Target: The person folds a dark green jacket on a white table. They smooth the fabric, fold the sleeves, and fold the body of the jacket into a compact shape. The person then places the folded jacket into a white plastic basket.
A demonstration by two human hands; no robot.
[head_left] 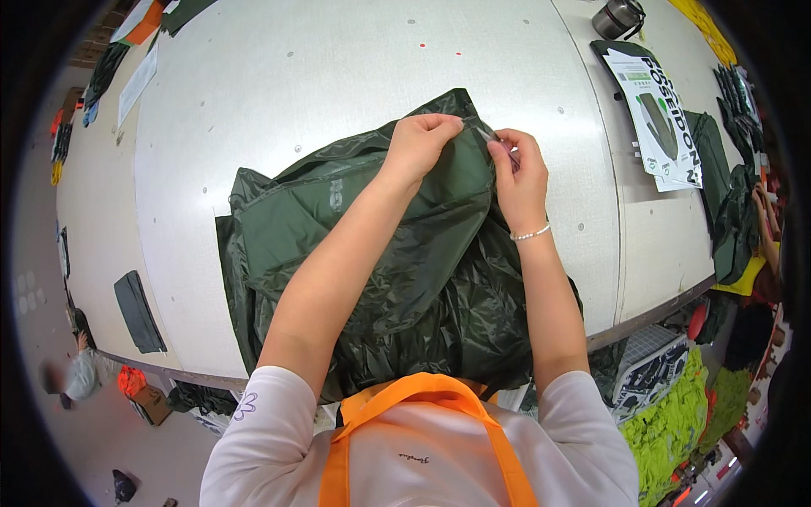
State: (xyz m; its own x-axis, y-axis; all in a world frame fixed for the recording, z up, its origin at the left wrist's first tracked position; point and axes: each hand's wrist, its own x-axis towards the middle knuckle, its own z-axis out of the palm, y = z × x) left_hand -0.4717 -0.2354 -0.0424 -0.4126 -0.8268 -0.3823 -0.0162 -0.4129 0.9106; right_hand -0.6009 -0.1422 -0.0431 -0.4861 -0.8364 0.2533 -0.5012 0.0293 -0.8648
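A dark green, shiny fabric piece (355, 211), like a waterproof garment, lies bunched and partly folded over the near edge of the table. Its inner side shows seams and a small pale patch. With the fingertips pinched together, my left hand (416, 150) holds the fabric's upper edge near its far corner. Just to the right, my right hand (520, 176) is closed at the same edge. Between its fingers is a small dark purplish thing with a shiny tip; its kind is too small to tell. A beaded bracelet (530, 232) is on my right wrist.
On the pale table (338, 59), printed packages (650, 110) lie at the right beside more dark green fabric (714, 177). A metal flask (618, 17) stands beyond them. A folded dark piece (139, 311) lies at the left. Yellow-green fabric (672, 422) is heaped below, right. Other people are at both sides.
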